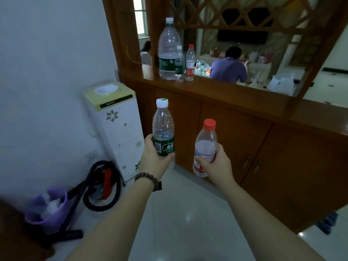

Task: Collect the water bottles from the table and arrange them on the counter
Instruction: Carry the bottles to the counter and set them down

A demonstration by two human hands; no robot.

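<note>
My left hand [153,160] grips a clear bottle with a green label and white cap [162,127], held upright in front of me. My right hand [216,164] grips a clear bottle with a red cap and red-and-white label [206,144], tilted slightly. On the wooden counter [226,91] ahead stand three bottles close together: a large green-label bottle [168,51], a small green-label bottle [179,63] in front of it, and a small red-cap bottle [190,63] to their right. Both held bottles are below counter height, short of it.
A water dispenser [116,129] stands against the wall left of the cabinet. A vacuum cleaner with hose [102,185] and a purple bin [47,206] lie on the floor at left. Beyond the counter opening, people sit at a table [228,68]. A white bag [282,84] rests on the counter's right.
</note>
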